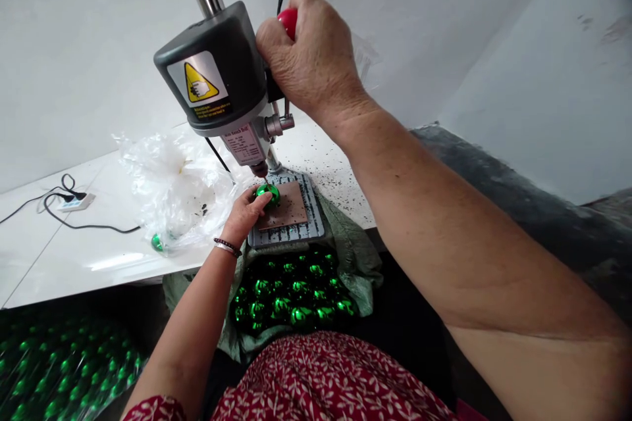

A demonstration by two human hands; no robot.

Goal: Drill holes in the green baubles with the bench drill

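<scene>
Between the thumb and fingers of my left hand (245, 210) is a shiny green ball (268, 195), held on a brown board (291, 205). The board lies on the slotted grey base (316, 210) of a small bench drill (212, 66). Right above the ball is the drill's chuck (259, 170), its thin bit reaching down to the ball's top; whether it has gone in I cannot tell. My right hand (320, 46) is wrapped round the red knob (288, 23) of the drill's lever, up beside the dark motor housing.
Many green balls (296, 289) fill a green woven sack (353, 263) below the table edge. More lie under clear plastic (64, 362) at lower left. Crumpled plastic bags (168, 184), a loose green ball (157, 242) and a power strip (76, 202) are on the white table (113, 263). Dark shavings surround the base.
</scene>
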